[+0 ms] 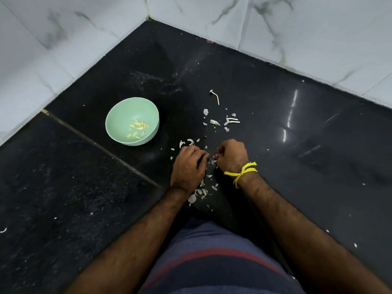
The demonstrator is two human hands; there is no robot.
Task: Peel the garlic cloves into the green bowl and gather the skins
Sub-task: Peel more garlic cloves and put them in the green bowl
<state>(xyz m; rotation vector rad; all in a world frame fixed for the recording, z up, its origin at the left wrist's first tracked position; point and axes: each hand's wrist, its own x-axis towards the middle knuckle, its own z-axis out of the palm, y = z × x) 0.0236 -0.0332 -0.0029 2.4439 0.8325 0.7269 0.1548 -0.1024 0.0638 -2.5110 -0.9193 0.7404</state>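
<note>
A green bowl (114,115) stands on the dark counter to the left, with several peeled yellowish cloves (137,128) inside. My left hand (187,167) and my right hand (232,155) are close together right of the bowl, fingers curled, pinching a small garlic clove (213,160) between them; most of it is hidden by the fingers. White garlic skins (199,193) lie under my wrists, and more skins (214,122) are scattered beyond my hands. A yellow thread is tied round my right wrist.
A dry garlic stem (215,96) lies farther back on the black counter (297,145). White marble-look wall tiles (63,39) close the corner at left and back. A seam crosses the counter on the left. Small skin flecks dot the right side.
</note>
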